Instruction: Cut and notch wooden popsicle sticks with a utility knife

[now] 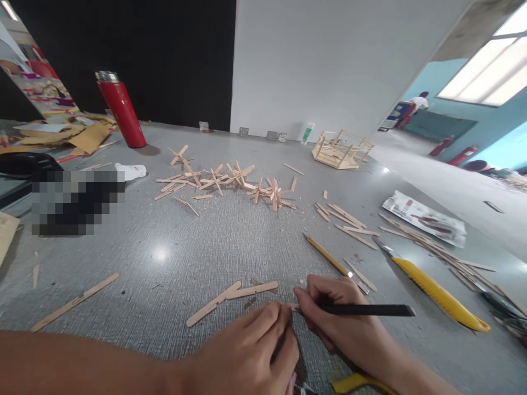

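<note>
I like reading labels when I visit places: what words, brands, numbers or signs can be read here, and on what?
None can be read with certainty.
White packet at right: small print, too small and blurred to read.
Green-labelled container by the wall: any lettering is too small to read.
Black tool in the right hand: no lettering can be made out.

Upper left: red flask (pixel 125 115) with metal cap (pixel 107 76), cardboard scraps (pixel 88 140) left of it. Upper right: window (pixel 489 68), person (pixel 420 102) in background, red cylinder (pixel 463 155) below.
</note>
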{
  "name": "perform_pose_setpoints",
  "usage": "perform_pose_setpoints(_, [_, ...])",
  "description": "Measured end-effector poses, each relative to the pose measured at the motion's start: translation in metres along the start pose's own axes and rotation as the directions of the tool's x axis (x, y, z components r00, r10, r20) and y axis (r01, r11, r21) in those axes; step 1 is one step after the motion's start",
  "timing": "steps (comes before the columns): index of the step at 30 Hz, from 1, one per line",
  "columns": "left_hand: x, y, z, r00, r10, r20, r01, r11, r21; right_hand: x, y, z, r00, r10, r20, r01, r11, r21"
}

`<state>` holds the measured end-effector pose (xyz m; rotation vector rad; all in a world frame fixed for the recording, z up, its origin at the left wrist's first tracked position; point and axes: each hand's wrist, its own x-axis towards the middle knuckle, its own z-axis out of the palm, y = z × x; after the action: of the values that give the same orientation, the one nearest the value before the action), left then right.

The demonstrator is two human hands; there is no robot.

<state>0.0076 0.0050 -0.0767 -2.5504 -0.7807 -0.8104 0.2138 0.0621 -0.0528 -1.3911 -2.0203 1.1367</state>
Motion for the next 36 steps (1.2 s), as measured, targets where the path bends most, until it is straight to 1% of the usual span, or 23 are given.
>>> perform_pose_setpoints(5, [0.001,0.000,0.000,1.000,0.006,0.004,-0.006,0.999,0.031,-0.001,0.004,0.001,0.999,0.042,0.018,-0.043,0.997,0.059])
perform_pose_setpoints(9, [0.000,0.000,0.000,1.000,0.017,0.011,-0.017,1.000,0.026,-0.002,0.005,0.002,0.999,0.045,0.017,-0.046,0.997,0.056])
perform_pose_setpoints(12, [0.001,0.000,-0.002,1.000,0.016,0.015,-0.016,1.000,0.020,-0.001,0.001,0.001,1.000,0.028,0.005,-0.028,0.999,0.021])
perform_pose_setpoints(17, [0.003,-0.001,-0.004,1.000,0.020,0.019,-0.020,0.999,0.027,0.001,-0.005,-0.002,0.997,-0.049,-0.051,0.044,0.995,-0.093])
perform_pose_setpoints(21, [0.003,-0.001,-0.004,0.999,0.023,0.040,-0.024,0.999,0.022,0.001,-0.005,-0.002,0.996,-0.066,-0.055,0.058,0.990,-0.131])
perform_pose_setpoints(27, [0.001,-0.001,-0.003,0.999,0.021,0.040,-0.022,1.000,0.009,0.000,-0.004,0.000,0.998,-0.041,-0.048,0.035,0.990,-0.134])
perform_pose_setpoints(30, [0.000,0.000,-0.002,0.999,0.017,0.051,-0.017,1.000,0.000,0.000,-0.005,-0.001,0.999,-0.030,-0.045,0.024,0.992,-0.123])
perform_pose_setpoints(36, [0.002,-0.001,-0.003,0.999,0.020,0.038,-0.020,1.000,-0.001,0.000,-0.003,-0.002,0.999,0.013,-0.031,-0.016,0.996,-0.087])
